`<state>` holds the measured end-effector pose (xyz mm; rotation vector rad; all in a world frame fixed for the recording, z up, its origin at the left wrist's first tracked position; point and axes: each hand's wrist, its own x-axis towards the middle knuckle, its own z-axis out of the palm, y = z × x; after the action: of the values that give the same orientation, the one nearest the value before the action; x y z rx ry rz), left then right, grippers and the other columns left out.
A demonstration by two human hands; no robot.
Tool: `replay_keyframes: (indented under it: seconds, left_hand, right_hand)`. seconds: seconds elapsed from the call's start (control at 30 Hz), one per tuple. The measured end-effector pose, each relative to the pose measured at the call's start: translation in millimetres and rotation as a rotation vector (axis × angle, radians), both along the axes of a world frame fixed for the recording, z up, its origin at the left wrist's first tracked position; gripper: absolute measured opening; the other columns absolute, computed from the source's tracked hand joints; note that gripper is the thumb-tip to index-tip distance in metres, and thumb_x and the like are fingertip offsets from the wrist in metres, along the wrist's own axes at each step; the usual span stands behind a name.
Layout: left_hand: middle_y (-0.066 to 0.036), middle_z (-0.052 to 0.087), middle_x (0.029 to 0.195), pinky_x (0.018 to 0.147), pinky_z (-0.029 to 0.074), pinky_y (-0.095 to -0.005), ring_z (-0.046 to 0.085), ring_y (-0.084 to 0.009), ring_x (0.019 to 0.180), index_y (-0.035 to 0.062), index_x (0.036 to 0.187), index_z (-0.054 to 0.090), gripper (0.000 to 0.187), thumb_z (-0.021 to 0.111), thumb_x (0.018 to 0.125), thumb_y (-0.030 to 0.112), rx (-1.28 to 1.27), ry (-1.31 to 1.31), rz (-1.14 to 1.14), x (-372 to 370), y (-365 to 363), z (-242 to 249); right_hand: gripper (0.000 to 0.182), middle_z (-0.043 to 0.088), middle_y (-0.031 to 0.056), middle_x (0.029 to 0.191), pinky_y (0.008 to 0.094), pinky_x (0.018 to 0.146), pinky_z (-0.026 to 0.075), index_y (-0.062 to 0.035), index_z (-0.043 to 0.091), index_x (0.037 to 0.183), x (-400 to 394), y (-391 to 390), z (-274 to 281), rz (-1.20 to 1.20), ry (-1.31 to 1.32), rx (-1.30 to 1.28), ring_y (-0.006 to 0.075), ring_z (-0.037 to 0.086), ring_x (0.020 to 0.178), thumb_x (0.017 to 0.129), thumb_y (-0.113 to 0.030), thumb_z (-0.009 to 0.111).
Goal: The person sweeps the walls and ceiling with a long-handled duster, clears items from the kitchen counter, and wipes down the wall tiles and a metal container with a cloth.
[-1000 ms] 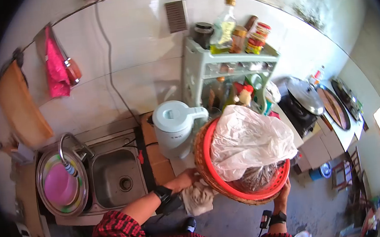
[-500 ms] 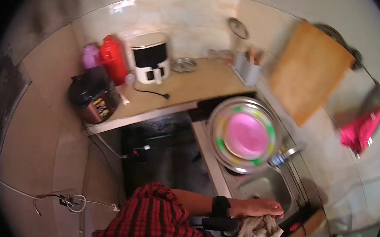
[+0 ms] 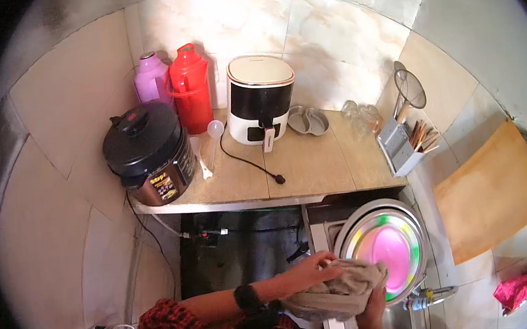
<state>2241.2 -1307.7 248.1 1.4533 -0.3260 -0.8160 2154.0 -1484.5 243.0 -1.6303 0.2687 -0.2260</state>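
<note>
A crumpled beige cloth (image 3: 345,291) is bunched between my two hands, in front of the basins. My left hand (image 3: 309,272), with a black band on its wrist, is closed on the cloth's upper left side. From the right, my right hand (image 3: 373,311) grips the cloth's edge, its fingers partly covered by the folds. Something greyish shows under the cloth's lower side, but I cannot make out what it is. Just behind the cloth, a pink bowl (image 3: 392,257) sits inside stacked metal basins (image 3: 376,209), over the sink area.
On the back counter (image 3: 334,170) stand a pressure cooker (image 3: 148,153), thermos flasks (image 3: 190,98), an air fryer (image 3: 261,98) with its loose plug, a divided dish (image 3: 307,122) and a utensil holder (image 3: 401,148). A faucet (image 3: 432,297) juts beside the basins. A cutting board (image 3: 494,193) leans at right.
The view has shifted, bringing the counter closer. The cloth has moved from beside the sink up toward the basins. My right hand has come into view holding it.
</note>
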Motion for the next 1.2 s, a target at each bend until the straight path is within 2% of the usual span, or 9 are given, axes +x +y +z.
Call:
replay_keyframes:
  seconds: [0.03, 0.07, 0.13, 0.27, 0.33, 0.43, 0.63, 1.03, 1.2]
  left_hand:
    - [-0.009, 0.056, 0.089, 0.075, 0.044, -0.0274, 0.053, -0.0140, 0.085, -0.0002, 0.107, 0.053, 0.043, 0.053, 0.087, 0.038, -0.007, -0.116, -0.089, 8.0, 9.7, -5.8]
    - [-0.009, 0.056, 0.089, 0.075, 0.044, -0.0281, 0.053, -0.0149, 0.085, -0.0001, 0.108, 0.052, 0.044, 0.053, 0.087, 0.039, -0.011, -0.237, -0.176, 15.6, 17.8, -13.9]
    - [-0.011, 0.058, 0.091, 0.076, 0.043, -0.0297, 0.053, -0.0163, 0.086, -0.0005, 0.108, 0.052, 0.044, 0.051, 0.088, 0.039, -0.023, -0.362, -0.302, 40.1, 29.4, -9.7]
    - [-0.017, 0.059, 0.090, 0.076, 0.042, -0.0327, 0.052, -0.0170, 0.083, -0.0028, 0.104, 0.053, 0.045, 0.048, 0.089, 0.039, 0.210, -0.463, -0.352, 90.5, 54.2, 46.9]
    - [-0.022, 0.054, 0.082, 0.069, 0.041, -0.0347, 0.051, -0.0206, 0.072, -0.0045, 0.094, 0.053, 0.044, 0.045, 0.091, 0.039, 0.031, -0.524, -0.041, 96.7, 72.0, 83.9]
    - [-0.019, 0.058, 0.092, 0.076, 0.043, -0.0317, 0.057, -0.0278, 0.084, -0.0007, 0.104, 0.055, 0.039, 0.042, 0.093, 0.034, 0.294, -0.832, 0.025, 121.8, 101.3, 99.9]
    - [-0.009, 0.056, 0.117, 0.091, 0.039, -0.0300, 0.053, -0.0191, 0.106, 0.0035, 0.123, 0.047, 0.038, 0.043, 0.093, 0.027, 0.072, -0.552, -0.053, 132.1, 155.6, 156.7]
    - [-0.018, 0.057, 0.111, 0.085, 0.045, -0.0303, 0.057, -0.0221, 0.104, -0.0067, 0.127, 0.037, 0.040, 0.044, 0.093, 0.014, 0.103, -0.547, 0.265, 97.9, 256.2, 272.7]
    - [-0.010, 0.057, 0.108, 0.077, 0.047, -0.0278, 0.057, -0.0149, 0.089, 0.0031, 0.131, 0.031, 0.041, 0.042, 0.093, 0.014, 0.145, -1.145, 0.332, 215.4, 209.5, 280.5]
  right_hand:
    - [0.056, 0.047, 0.0108, 0.120, 0.0364, 0.091, 0.042, -0.0067, 0.028, 0.134, 21.0, 0.8, 6.7, -0.087, -0.012, 0.277, 0.0247, 0.050, 0.106, 0.093, -0.044, 0.035]
    - [0.056, 0.047, 0.0114, 0.121, 0.0371, 0.091, 0.042, -0.0054, 0.030, 0.132, 41.8, -10.6, 13.2, -0.019, -0.111, -0.151, 0.0248, 0.050, 0.107, 0.093, -0.045, 0.033]
    - [0.061, 0.046, 0.0122, 0.122, 0.0388, 0.092, 0.041, -0.0017, 0.032, 0.130, 83.0, -28.4, 33.7, 0.114, -0.154, 0.487, 0.0254, 0.049, 0.108, 0.092, -0.049, 0.031]
    - [0.049, 0.051, 0.0112, 0.116, 0.0366, 0.091, 0.042, -0.0005, 0.037, 0.126, 141.9, -86.2, 77.9, -0.144, -0.178, -0.290, 0.0220, 0.051, 0.105, 0.090, -0.029, 0.051]
    - [0.047, 0.052, 0.0112, 0.115, 0.0380, 0.089, 0.043, -0.0007, 0.038, 0.126, 180.9, -105.8, 113.3, -0.028, -0.400, 0.002, 0.0221, 0.051, 0.104, 0.090, -0.030, 0.050]
    - [0.046, 0.052, 0.0125, 0.116, 0.0400, 0.086, 0.046, -0.0014, 0.039, 0.125, 214.9, -122.3, 159.1, 0.089, -0.535, 0.248, 0.0237, 0.052, 0.103, 0.092, -0.032, 0.046]
    - [0.043, 0.053, 0.0121, 0.114, 0.0386, 0.085, 0.046, -0.0011, 0.041, 0.122, 291.3, -55.9, 168.9, 0.244, -0.420, 0.271, 0.0227, 0.053, 0.101, 0.092, -0.031, 0.045]
    - [0.038, 0.055, 0.0113, 0.110, 0.0357, 0.084, 0.046, -0.0004, 0.046, 0.117, 447.6, 44.1, 340.4, 0.680, -0.684, 0.211, 0.0205, 0.055, 0.098, 0.093, -0.030, 0.043]
    - [0.037, 0.056, 0.0110, 0.109, 0.0346, 0.084, 0.046, -0.0002, 0.048, 0.115, 509.6, 81.5, 423.9, 0.913, -0.777, 0.233, 0.0196, 0.056, 0.097, 0.093, -0.030, 0.042]
